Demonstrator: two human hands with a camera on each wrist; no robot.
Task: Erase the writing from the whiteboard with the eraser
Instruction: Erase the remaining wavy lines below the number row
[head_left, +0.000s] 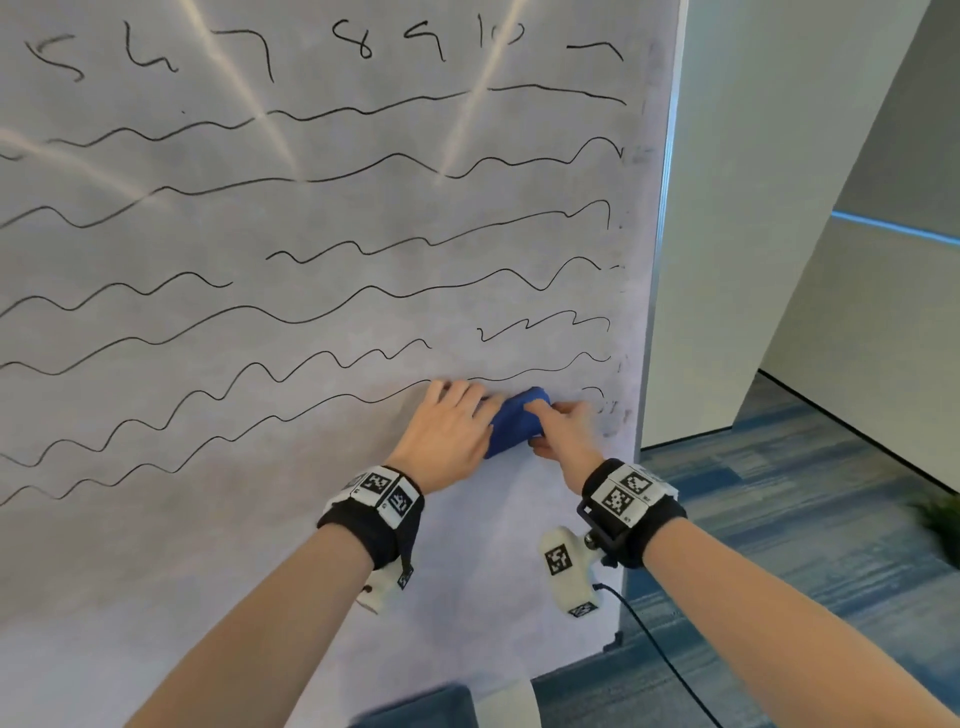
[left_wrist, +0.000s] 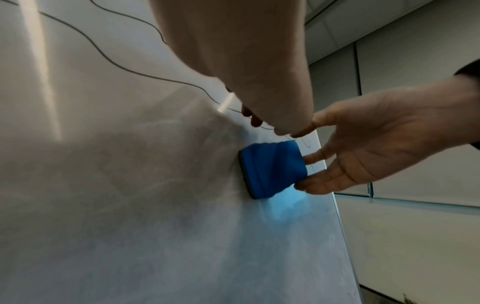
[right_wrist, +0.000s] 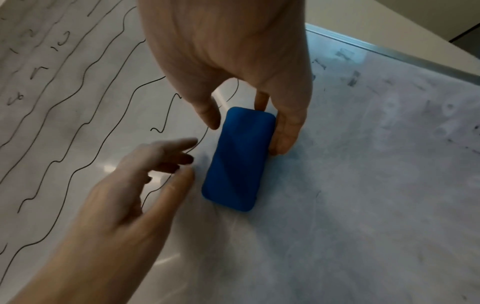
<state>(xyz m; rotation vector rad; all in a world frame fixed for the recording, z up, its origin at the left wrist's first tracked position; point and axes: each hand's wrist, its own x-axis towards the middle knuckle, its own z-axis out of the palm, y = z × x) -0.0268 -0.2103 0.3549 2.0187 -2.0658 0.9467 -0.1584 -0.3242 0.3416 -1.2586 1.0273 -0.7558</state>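
The whiteboard (head_left: 234, 545) carries black numbers (head_left: 361, 44) along the top and several wavy lines (head_left: 311, 312) below them. A blue eraser (head_left: 515, 423) (left_wrist: 272, 168) (right_wrist: 239, 158) lies flat against the board near its lower right, where the surface is smeared grey. My right hand (head_left: 563, 431) (left_wrist: 363, 148) pinches the eraser's far end between thumb and fingers (right_wrist: 285, 131). Just left of the eraser is my left hand (head_left: 452, 426) (right_wrist: 145, 176), fingers straight and spread against the board, holding nothing.
The board's metal right edge (head_left: 657, 260) is close to the eraser. Beyond it are a white wall (head_left: 779, 208), blue carpet (head_left: 779, 519) and a green plant (head_left: 940, 519). A black cable (head_left: 660, 654) hangs from my right wrist.
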